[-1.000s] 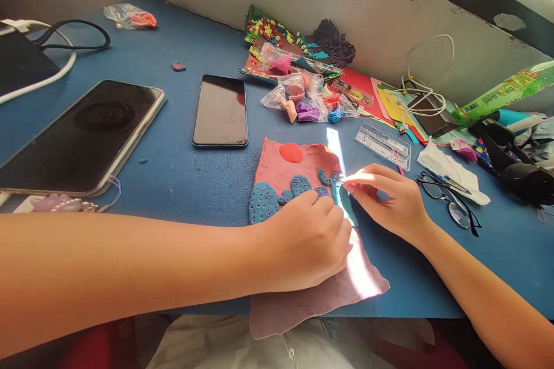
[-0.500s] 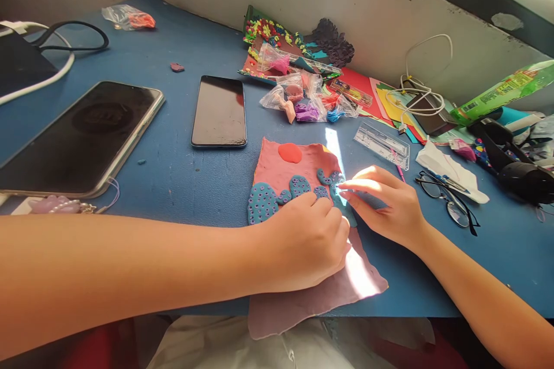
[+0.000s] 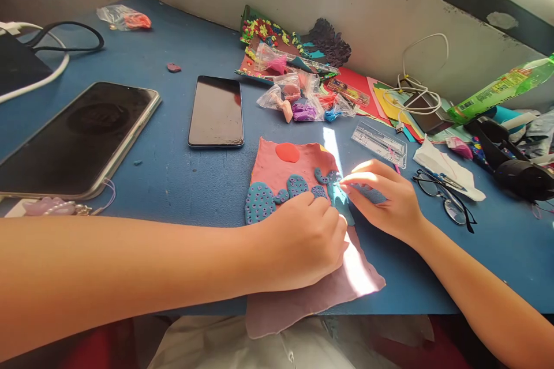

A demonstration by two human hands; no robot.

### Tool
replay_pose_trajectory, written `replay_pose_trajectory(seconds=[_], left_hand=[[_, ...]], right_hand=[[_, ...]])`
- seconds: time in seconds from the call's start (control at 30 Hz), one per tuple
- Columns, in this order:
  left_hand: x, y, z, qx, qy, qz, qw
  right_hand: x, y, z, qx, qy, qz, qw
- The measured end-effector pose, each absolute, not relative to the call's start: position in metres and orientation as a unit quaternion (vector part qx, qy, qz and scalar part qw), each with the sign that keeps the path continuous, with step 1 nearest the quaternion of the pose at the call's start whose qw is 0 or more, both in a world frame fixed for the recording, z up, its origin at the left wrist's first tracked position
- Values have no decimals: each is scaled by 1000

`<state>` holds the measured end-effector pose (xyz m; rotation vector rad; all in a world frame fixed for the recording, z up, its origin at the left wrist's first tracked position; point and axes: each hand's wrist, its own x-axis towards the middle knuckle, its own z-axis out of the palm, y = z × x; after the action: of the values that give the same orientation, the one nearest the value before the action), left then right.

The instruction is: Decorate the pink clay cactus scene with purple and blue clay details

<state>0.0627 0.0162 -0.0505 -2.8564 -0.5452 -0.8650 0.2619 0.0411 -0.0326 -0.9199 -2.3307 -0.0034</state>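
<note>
A clay picture (image 3: 298,161) lies at the table's front edge, its pink sheet bearing a red disc (image 3: 287,153) and teal clay shapes (image 3: 259,203) dotted with purple rings. My left hand (image 3: 305,245) rests curled over the middle of the sheet, fingers bent inward; whatever they grip is hidden beneath the hand. At the sheet's right side, my right hand (image 3: 383,199) has thumb and forefinger pinched together by the sunlit teal shape (image 3: 339,193). Anything between those fingertips is too small to make out. The lower part of the sheet sticks out below my left wrist.
Two phones, a large one (image 3: 78,138) and a smaller one (image 3: 216,110), lie to the left. Bagged clay (image 3: 305,110) sits behind the picture. On the right are a clear plastic case (image 3: 380,144), eyeglasses (image 3: 450,202), white tissue (image 3: 448,170) and a green bottle (image 3: 497,89).
The view has shifted slightly, so everything sits a little further left. Both hands keep nearly the same pose on the clay picture.
</note>
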Motion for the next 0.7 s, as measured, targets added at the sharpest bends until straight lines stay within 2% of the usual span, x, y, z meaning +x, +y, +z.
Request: replay_pose_trajectory(seconds=[0.7], left_hand=[[62,18,-51,-939,-186,-283,55]], right_hand=[[264,43,-33,-373,-878,2,299]])
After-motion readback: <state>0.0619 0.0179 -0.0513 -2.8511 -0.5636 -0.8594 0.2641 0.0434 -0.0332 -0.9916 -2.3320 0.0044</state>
